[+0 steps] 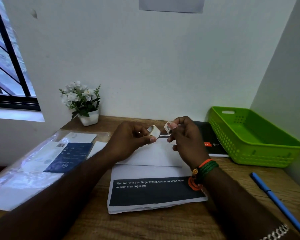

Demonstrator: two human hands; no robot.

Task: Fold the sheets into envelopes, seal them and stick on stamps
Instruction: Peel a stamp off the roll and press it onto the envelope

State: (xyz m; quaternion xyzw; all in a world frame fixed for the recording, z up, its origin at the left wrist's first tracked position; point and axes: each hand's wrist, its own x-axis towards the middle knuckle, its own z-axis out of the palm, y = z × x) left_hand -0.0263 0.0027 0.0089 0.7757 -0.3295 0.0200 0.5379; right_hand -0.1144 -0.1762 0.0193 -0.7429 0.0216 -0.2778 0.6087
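- While both hands work at frame centre, left hand grips the tape roll; right hand pinches the pulled tape end.
- Tape strip: stretched between the hands, long axis left–right.
- Folded envelope: on the bench, directly below both hands, long axis left–right, parallel to the strip; right hand judged nearer its flap.
- Folded printed sheets: lower centre, nearer the viewer.
- Stamps: cannot be made out.

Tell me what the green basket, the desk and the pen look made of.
Green basket: moulded plastic, going by the glossy walls and punched holes. Desk: wood or wood-look laminate, with brown grain streaks and a matte finish. Pen: probably smooth blue plastic.
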